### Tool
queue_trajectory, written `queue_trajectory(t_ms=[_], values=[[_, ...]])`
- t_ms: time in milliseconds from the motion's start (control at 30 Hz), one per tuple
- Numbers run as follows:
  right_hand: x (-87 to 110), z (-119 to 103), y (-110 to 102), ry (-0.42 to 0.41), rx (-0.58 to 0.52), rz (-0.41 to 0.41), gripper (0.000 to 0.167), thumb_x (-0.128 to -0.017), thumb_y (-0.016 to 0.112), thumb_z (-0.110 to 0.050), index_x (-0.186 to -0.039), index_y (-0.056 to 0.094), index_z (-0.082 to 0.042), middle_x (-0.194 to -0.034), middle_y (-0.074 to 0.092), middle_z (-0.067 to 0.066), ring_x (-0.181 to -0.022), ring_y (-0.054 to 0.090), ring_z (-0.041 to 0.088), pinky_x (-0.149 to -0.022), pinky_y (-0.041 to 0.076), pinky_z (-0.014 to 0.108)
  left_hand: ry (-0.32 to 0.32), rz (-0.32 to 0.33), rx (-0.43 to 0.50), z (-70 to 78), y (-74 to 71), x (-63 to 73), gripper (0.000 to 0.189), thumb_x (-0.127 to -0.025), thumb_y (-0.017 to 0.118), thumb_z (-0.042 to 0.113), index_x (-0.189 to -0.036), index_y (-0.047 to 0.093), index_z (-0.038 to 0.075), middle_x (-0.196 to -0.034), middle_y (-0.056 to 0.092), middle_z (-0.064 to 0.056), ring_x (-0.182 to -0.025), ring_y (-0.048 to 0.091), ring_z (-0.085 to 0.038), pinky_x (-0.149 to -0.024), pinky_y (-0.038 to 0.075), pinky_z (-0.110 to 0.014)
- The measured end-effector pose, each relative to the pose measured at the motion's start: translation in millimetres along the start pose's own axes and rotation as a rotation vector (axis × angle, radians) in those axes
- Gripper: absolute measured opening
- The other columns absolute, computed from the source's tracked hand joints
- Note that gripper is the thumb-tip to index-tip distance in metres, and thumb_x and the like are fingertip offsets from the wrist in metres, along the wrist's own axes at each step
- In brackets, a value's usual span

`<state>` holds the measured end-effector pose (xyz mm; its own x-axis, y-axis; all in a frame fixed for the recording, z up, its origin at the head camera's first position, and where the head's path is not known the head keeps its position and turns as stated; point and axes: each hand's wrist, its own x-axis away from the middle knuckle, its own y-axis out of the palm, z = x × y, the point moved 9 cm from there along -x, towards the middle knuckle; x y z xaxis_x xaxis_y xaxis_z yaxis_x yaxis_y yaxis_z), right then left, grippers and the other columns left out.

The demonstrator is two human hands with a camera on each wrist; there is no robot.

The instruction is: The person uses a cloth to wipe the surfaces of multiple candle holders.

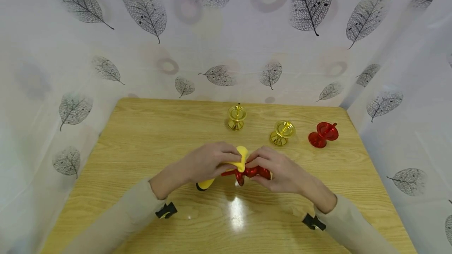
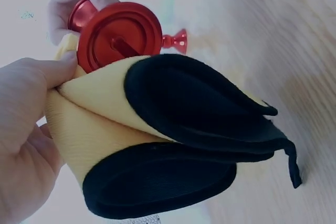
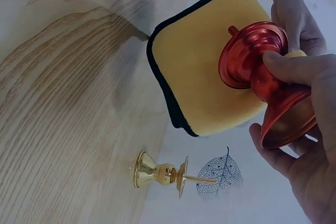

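Note:
Over the middle of the table, my right hand (image 1: 279,169) grips a shiny red candle holder (image 1: 252,171) by its base and stem, thumb on the stem in the right wrist view. The holder lies tilted sideways, its dish and spike (image 2: 123,45) pointing toward my left hand (image 1: 212,162). That hand pinches a folded yellow cloth (image 2: 100,119) with black edging, its fingers curled over it close to the holder. In the head view, one fold of the cloth stands up between both hands. Seen from the right wrist, the cloth (image 3: 205,61) spreads behind the red dish.
Two gold candle holders (image 1: 236,117) stand upright toward the back of the wooden table (image 1: 159,124), the second gold one (image 1: 281,133) further right. Another red candle holder (image 1: 322,134) stands at the back right. A leaf-patterned white sheet (image 1: 226,42) borders the table's back and sides.

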<state>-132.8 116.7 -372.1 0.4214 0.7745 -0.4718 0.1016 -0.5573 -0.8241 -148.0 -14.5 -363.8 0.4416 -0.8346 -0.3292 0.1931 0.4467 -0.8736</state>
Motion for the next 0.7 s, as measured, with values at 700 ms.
queue_trajectory(t_ms=[700], values=[[-7.4, 8.0, 9.3, 0.041, 0.002, 0.025, 0.039, -0.072, 0.096, -0.007, -0.105, 0.075, -0.01, -0.11, 0.072, 0.003, -0.103, 0.067, 0.02, -0.087, 0.061, 0.034, -0.063, 0.001, -0.007, -7.1, 5.8, 6.3, 0.02, -0.099, 0.074, 0.017, -0.118, 0.078, 0.01, -0.122, 0.077, -0.005, -0.121, 0.069, -0.023, -0.108, 0.059, -0.035]])
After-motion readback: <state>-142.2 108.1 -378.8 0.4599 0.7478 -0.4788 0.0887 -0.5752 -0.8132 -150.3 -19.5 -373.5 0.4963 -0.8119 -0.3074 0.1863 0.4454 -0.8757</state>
